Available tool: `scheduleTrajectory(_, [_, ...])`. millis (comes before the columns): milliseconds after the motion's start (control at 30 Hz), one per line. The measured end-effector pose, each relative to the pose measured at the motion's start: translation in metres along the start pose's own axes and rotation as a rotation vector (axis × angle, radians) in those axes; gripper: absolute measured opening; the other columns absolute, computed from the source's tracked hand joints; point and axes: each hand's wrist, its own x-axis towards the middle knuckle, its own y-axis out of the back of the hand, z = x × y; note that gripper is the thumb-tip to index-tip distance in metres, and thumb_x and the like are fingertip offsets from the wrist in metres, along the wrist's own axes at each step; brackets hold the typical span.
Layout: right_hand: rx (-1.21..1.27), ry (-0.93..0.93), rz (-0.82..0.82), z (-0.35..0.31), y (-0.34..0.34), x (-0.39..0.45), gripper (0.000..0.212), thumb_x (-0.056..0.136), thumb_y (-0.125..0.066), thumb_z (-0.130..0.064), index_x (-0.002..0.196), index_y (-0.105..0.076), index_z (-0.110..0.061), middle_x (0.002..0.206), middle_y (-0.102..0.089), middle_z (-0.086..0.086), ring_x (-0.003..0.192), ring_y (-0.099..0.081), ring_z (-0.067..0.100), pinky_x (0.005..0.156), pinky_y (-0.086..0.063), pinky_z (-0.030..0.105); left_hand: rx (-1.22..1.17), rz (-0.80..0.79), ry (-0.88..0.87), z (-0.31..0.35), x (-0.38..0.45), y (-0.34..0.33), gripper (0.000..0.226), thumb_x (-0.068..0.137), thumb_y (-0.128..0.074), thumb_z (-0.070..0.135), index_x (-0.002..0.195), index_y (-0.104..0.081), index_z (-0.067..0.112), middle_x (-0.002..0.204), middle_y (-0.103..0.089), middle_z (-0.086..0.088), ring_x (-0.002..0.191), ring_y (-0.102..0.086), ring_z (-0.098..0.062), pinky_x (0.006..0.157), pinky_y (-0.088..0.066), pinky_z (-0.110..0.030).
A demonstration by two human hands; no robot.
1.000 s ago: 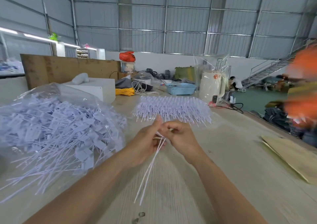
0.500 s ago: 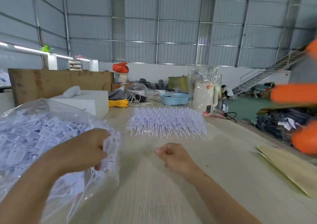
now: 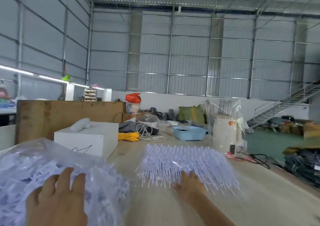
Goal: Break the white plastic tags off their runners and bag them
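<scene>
A clear plastic bag (image 3: 103,182) full of loose white tags fills the lower left of the wooden table (image 3: 173,208). My left hand (image 3: 57,198) lies flat on top of the bag with its fingers spread and nothing in it. A stack of white tags still on their runners (image 3: 187,161) lies in the middle of the table. My right hand (image 3: 188,184) reaches onto the near edge of that stack, fingers extended among the tag tails; a grip on any runner cannot be made out.
A white box (image 3: 86,139) stands behind the bag, in front of a wooden board (image 3: 69,113). Farther back lie a yellow cord coil (image 3: 129,136), a blue basket (image 3: 190,132) and a white appliance in plastic wrap (image 3: 225,135). The table's right edge drops to the floor.
The thin white runners held between both hands a second ago are gone. My left hand went to the bag and now rests open on it. My right hand moved forward to the stack.
</scene>
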Motion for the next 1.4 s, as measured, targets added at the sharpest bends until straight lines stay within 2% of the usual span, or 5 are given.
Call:
scheduleTrajectory(567, [-0.405,0.345,-0.008,0.030,0.032,-0.066,0.028,0.089,-0.046,0.000,0.114,-0.059,0.003,0.119,-0.058,0.020,0.111,-0.056,0.034,0.093,-0.046,0.039,-0.449,0.790,-0.379,0.057,-0.010,0.054,0.043,0.081,-0.025,0.009,0.061,-0.063,0.008,0.067,-0.063,-0.004,0.066,-0.050,-0.028,0.060,-0.044,-0.041])
scheduleTrajectory(833, [-0.330,0.417,-0.033,0.068,0.071,-0.166,0.010,0.087,-0.043,-0.006,0.081,-0.050,-0.010,0.115,-0.056,0.014,0.107,-0.056,0.028,0.067,-0.037,0.029,-0.513,0.035,-0.469,0.106,-0.039,0.013,0.055,0.047,-0.088,0.024,0.098,-0.065,0.025,0.091,-0.064,0.006,0.076,-0.056,-0.002,0.053,-0.042,-0.011])
scheduleTrajectory(1000, [0.021,0.486,-0.068,0.092,0.099,-0.188,0.016,0.083,-0.065,-0.009,0.095,-0.070,-0.018,0.091,-0.063,0.000,0.077,-0.057,0.000,0.067,-0.038,0.010,-0.386,-0.325,-0.344,0.112,-0.028,-0.012,0.053,0.096,-0.036,0.054,0.144,-0.025,0.037,0.140,-0.033,0.008,0.125,-0.039,-0.014,0.092,-0.041,-0.026])
scheduleTrajectory(1233, [0.201,0.286,0.679,0.085,0.121,-0.170,0.044,0.083,-0.059,0.007,0.126,-0.053,0.001,0.134,-0.044,0.019,0.119,-0.048,0.032,0.102,-0.037,0.031,-0.212,-0.196,-0.157,0.125,0.029,-0.004,0.017,0.100,-0.039,0.014,0.108,-0.053,0.010,0.106,-0.058,-0.008,0.095,-0.063,-0.026,0.075,-0.049,-0.034])
scheduleTrajectory(1400, [-0.108,0.783,0.637,0.045,0.069,-0.216,0.025,0.057,-0.051,-0.002,0.075,-0.061,-0.018,0.074,-0.060,0.001,0.064,-0.057,0.018,0.052,-0.043,0.026,-0.304,-0.107,-0.027,0.124,0.056,-0.005,0.028,0.102,-0.035,0.024,0.112,-0.055,0.007,0.111,-0.056,-0.012,0.097,-0.061,-0.029,0.077,-0.047,-0.034])
